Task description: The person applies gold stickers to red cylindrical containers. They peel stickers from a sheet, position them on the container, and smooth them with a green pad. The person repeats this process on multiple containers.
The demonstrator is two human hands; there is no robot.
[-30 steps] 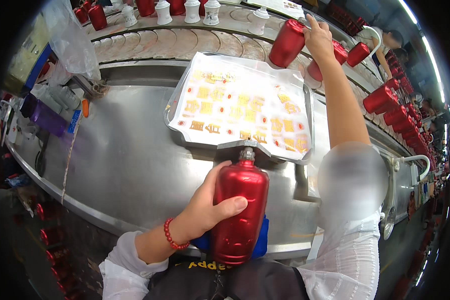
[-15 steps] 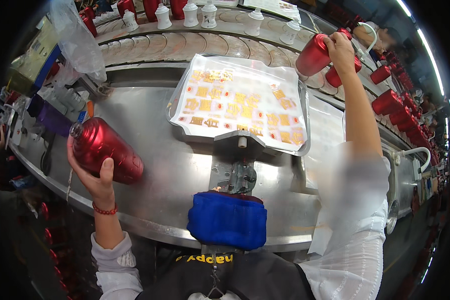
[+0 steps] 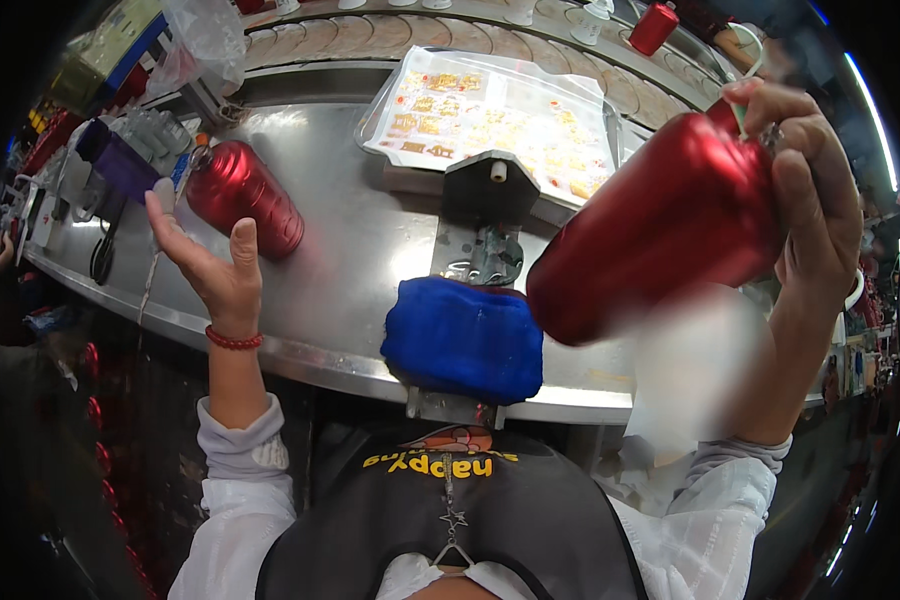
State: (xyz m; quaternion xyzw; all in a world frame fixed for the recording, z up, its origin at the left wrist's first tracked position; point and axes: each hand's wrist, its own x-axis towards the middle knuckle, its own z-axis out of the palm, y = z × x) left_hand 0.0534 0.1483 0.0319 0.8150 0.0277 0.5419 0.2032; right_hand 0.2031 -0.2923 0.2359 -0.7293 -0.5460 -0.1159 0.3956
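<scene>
Your right hand (image 3: 815,185) gripped one red bottle (image 3: 660,225) by its neck at two o'clock, where a slack hold could drop it onto the surface (image 3: 345,240), while your splayed, empty left hand (image 3: 218,275) hung beside another red bottle (image 3: 242,195) at ten o'clock.

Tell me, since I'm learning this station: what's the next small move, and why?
Probably bring the red bottle, held near its neck by the right hand, over the blue pad and lower it there. The pad carries no bottle, the held bottle's base shows close to it in this view, and the left hand is open, so it could help steady.
</scene>
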